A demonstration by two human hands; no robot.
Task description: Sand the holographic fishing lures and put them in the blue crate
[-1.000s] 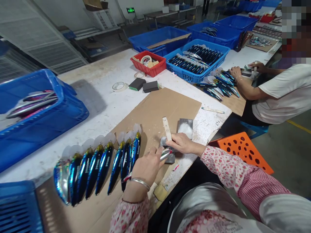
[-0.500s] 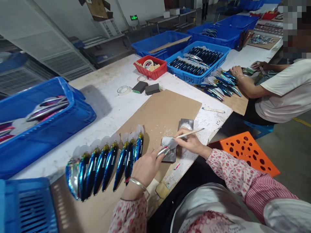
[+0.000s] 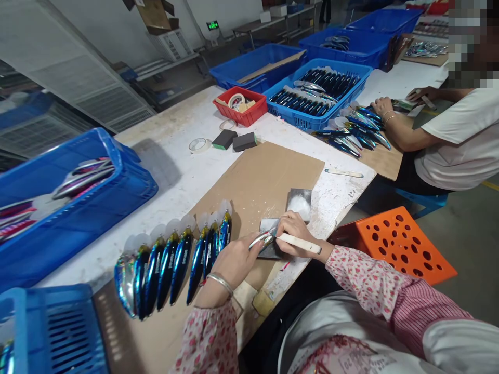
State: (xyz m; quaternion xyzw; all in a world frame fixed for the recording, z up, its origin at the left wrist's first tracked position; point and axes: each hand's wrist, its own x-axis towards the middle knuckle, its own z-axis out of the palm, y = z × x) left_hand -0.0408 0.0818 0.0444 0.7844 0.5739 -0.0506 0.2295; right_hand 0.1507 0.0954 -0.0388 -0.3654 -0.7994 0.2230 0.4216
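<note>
Between the fingers of my left hand [image 3: 231,264] is a silvery fishing lure [image 3: 262,239], its far end reaching toward my right hand. My right hand [image 3: 291,232] is closed on a flat white stick [image 3: 302,243], whose near end sticks out toward my wrist. Its other end is hidden by my fingers, close to the lure. Under both hands lies a grey block [image 3: 268,225] dusted with white. A second dark block [image 3: 300,201] bears white powder just beyond. Left of my left hand, several blue lures [image 3: 166,270] lie in a row on cardboard [image 3: 268,171].
A blue bin [image 3: 128,192] of lures and a blue basket [image 3: 74,327] stand left. Dark sanding blocks [image 3: 225,139], tape [image 3: 199,145] and a red tray [image 3: 253,115] sit farther back. At right, a co-worker's hand [image 3: 382,107] is beside piled lures [image 3: 362,127]; an orange stool [image 3: 405,241] stands below.
My right hand has turned the stick, so its free end now points back toward my wrist and shows its broad face. The lure stays in my left hand.
</note>
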